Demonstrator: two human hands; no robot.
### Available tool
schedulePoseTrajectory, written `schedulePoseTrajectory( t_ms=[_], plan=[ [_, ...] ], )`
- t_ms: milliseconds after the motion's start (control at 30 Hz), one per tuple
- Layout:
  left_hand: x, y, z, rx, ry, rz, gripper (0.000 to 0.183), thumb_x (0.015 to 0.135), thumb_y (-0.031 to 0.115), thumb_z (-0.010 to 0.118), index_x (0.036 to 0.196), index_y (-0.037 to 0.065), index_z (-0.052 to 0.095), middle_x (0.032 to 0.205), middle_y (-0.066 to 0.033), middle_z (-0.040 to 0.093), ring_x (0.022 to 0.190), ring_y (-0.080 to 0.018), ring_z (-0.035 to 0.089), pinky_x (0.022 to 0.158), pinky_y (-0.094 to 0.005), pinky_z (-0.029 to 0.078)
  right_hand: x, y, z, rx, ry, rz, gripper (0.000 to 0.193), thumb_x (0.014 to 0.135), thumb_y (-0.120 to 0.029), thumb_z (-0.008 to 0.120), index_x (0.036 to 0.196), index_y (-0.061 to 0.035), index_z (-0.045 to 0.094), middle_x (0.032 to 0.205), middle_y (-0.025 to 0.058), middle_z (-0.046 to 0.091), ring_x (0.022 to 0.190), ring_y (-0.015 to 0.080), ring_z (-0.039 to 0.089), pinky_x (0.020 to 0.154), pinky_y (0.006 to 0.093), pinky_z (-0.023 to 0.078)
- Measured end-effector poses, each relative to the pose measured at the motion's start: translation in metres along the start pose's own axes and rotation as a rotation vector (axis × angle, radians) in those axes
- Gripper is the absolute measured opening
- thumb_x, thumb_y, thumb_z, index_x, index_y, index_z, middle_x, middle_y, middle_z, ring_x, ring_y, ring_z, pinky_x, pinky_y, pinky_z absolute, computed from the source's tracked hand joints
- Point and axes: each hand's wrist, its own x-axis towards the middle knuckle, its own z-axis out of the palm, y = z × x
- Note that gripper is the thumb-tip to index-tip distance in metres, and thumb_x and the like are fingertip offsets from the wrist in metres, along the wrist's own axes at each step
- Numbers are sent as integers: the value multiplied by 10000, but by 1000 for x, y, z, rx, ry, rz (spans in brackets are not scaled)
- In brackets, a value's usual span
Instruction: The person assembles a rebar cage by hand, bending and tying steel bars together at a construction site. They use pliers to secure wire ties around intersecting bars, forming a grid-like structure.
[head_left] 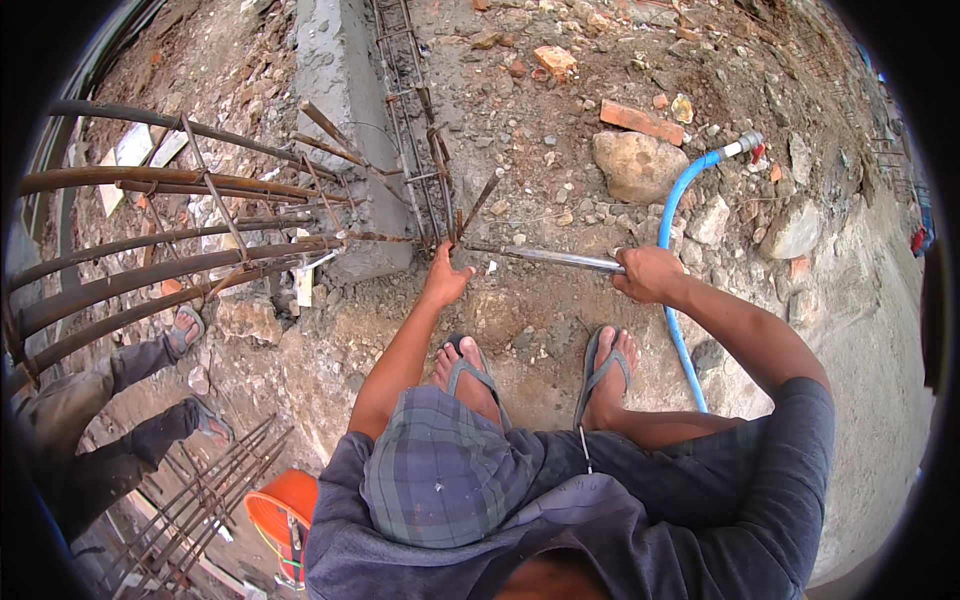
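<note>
My right hand (648,275) is wrapped round one end of a shiny metal pipe (560,257). The pipe lies nearly level, its far end pointing left toward the tips of a long rebar cage (408,120). At the near end of that cage my left hand (443,278) touches the bars, thumb spread away from the fingers. A short rebar stub (482,205) sticks up at a slant beside these fingertips. How the pipe's left end meets the bars is too small to make out.
A grey concrete beam (345,120) runs beside the cage. Thick rusty column bars (150,270) fan in from the left, near another person's legs (130,380). A blue hose (675,210), a large rock (640,165), a brick (642,121) and an orange bucket (285,500) lie around.
</note>
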Motion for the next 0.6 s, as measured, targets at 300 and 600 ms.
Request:
schedulePoseTrajectory(
  t_ms=[300,600],
  plan=[
    [-47,20,18,-648,-51,-237,597,964,245,708,1468,20,481,1330,-93,649,936,-135,697,777,-305,531,57,14,11,261,-215,-101,519,869,-477,697,1100,-15,746,974,266,728,941,399,710,881,466,547],
    [-34,37,12,-750,-147,-338,631,982,367,707,1426,-27,493,1225,-93,695,856,-115,686,642,-248,531,72,8,8,394,-417,-130,541,881,-492,749,1058,19,731,716,116,679,623,250,674,603,406,544]
  ],
)
